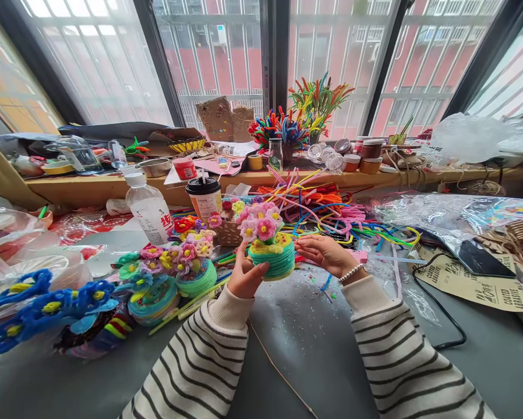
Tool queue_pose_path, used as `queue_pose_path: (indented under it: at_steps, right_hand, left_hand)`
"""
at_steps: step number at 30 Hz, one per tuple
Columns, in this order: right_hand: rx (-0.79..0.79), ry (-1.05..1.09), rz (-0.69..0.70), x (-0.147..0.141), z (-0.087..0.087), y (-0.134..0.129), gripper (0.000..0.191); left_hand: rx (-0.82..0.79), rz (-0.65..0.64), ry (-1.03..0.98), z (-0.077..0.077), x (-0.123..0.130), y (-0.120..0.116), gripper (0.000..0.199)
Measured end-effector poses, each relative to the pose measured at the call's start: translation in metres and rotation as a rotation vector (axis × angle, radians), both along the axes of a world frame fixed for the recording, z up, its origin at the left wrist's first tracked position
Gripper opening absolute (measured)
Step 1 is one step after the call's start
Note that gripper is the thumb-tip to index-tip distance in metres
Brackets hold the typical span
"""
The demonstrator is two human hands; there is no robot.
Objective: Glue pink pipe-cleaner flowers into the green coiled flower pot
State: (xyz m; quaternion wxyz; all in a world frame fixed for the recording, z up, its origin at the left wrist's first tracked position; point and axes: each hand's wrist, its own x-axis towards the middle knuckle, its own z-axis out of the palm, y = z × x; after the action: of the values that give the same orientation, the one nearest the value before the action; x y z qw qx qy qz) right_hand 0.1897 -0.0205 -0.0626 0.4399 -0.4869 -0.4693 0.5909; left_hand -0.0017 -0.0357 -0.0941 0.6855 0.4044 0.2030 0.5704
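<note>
A round teal pot point(272, 260) with a yellow top carries a bunch of pink fuzzy flowers point(261, 224). My left hand point(246, 276) grips it from the left, thumb across its lower side, and it is held above the grey table. On its right side my right hand point(325, 254), with a beaded bracelet at the wrist, has its fingers stretched toward the pot; whether the fingertips touch it is unclear. To the left stand more flower pots: a green one point(197, 280), a teal and yellow one point(153, 302), and one with blue flowers point(52, 307).
Behind the hands lies a pile of coloured pipe cleaners point(305, 201). A coffee cup point(204, 199) and a water bottle point(148, 209) stand at the back left. At right are a dark phone-like slab point(471, 256), sandpaper point(471, 285) and a black cable point(453, 323).
</note>
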Motion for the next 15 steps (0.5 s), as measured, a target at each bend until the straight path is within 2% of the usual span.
queue_pose_path:
  at_steps: [3, 7, 15]
  right_hand:
    - [-0.075, 0.207, -0.025, 0.0023, 0.0012, 0.0013, 0.010]
    - [-0.154, 0.371, -0.024, 0.0018, 0.0050, 0.0000, 0.012]
    - [-0.190, 0.470, -0.027, 0.0001, 0.0048, -0.0012, 0.008]
  left_hand:
    - [-0.017, 0.011, 0.004, -0.0002, -0.0004, -0.0001, 0.087]
    - [-0.006, 0.012, 0.010, -0.0014, -0.0004, 0.0001, 0.084]
    - [0.009, 0.017, 0.041, -0.0042, -0.0016, -0.0002, 0.085]
